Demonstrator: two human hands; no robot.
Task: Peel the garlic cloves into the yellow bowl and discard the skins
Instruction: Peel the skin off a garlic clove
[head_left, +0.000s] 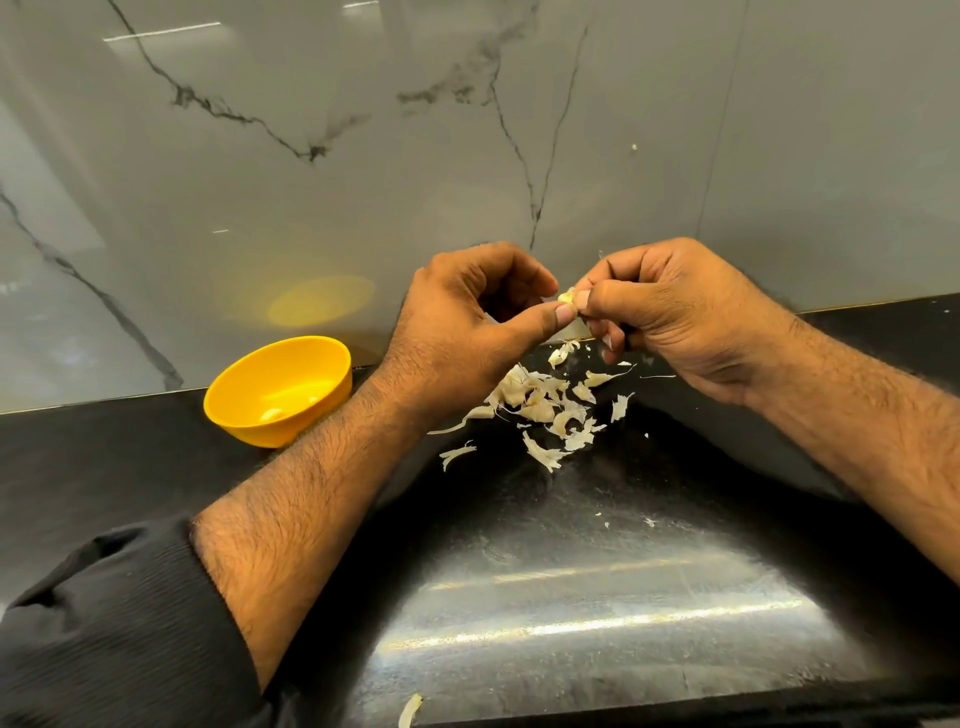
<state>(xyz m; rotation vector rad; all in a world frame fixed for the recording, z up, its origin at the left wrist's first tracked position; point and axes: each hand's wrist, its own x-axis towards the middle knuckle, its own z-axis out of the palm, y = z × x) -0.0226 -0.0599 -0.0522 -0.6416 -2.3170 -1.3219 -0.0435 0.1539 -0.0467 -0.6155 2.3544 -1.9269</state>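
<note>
Both hands meet above the black counter, pinching one small pale garlic clove (567, 297) between their fingertips. My left hand (462, 322) holds it with thumb and forefinger from the left; my right hand (670, 312) pinches it from the right, its other fingers curled. Directly below lies a heap of papery garlic skins (545, 410). To the left, against the wall, the yellow bowl (244, 415) stands tilted, with a peeled clove (271, 414) or two in its bottom.
A glossy marble wall (363, 156) rises straight behind the black counter (571, 597). One loose skin (410, 711) lies near the counter's front edge, and tiny skin flecks dot the middle. My black sleeve (114, 634) covers the lower left.
</note>
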